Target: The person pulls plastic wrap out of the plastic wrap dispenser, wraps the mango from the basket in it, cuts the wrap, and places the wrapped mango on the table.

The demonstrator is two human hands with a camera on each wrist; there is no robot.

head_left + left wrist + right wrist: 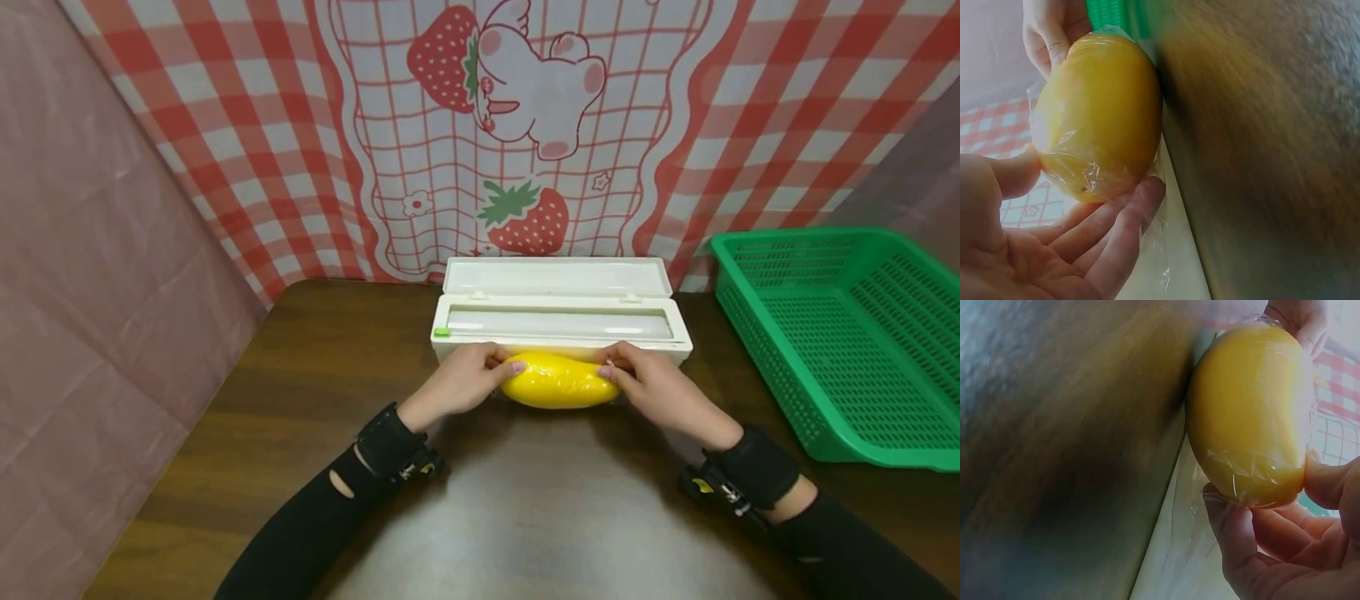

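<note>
Left hand [469, 379] and right hand [657, 387] on film-wrapped yellow fruit [557, 382], perhaps mango.

Centre: bright yellow object [558, 382]; white box [555, 302]. Top: red-and-white checked cloth [262, 83]. Right: green basket [772, 379]. Left: brown wood-grained table [322, 358].

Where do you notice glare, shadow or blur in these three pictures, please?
Head: pale sheen on the tabletop, glints on the yellow object, shadows by the left hand and right hand; left wrist: glints on the clear film, tabletop blurred; right wrist: tabletop blurred too, upper right corner washed out.
</note>
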